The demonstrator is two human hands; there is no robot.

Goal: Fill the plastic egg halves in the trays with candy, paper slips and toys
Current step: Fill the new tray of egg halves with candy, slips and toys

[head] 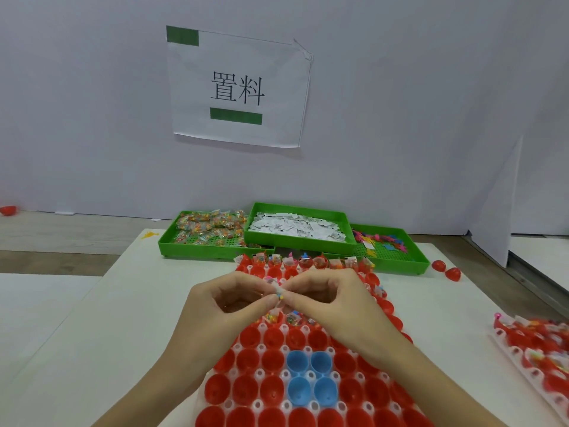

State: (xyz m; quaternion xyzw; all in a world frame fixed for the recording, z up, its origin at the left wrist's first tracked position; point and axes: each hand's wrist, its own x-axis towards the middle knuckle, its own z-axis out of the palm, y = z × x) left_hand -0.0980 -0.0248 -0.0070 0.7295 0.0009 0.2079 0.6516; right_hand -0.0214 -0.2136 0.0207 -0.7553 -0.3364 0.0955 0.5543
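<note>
While poised above the white tray of red egg halves and four blue egg halves: left hand and right hand meeting fingertip to fingertip, both pinching one small multicoloured candy packet. Far row of halves already filled. Behind, three green bins: candy packets at left, paper slips in the middle, plastic toys at right. Second filled tray at right edge. Loose red halves near the toy bin.
</note>
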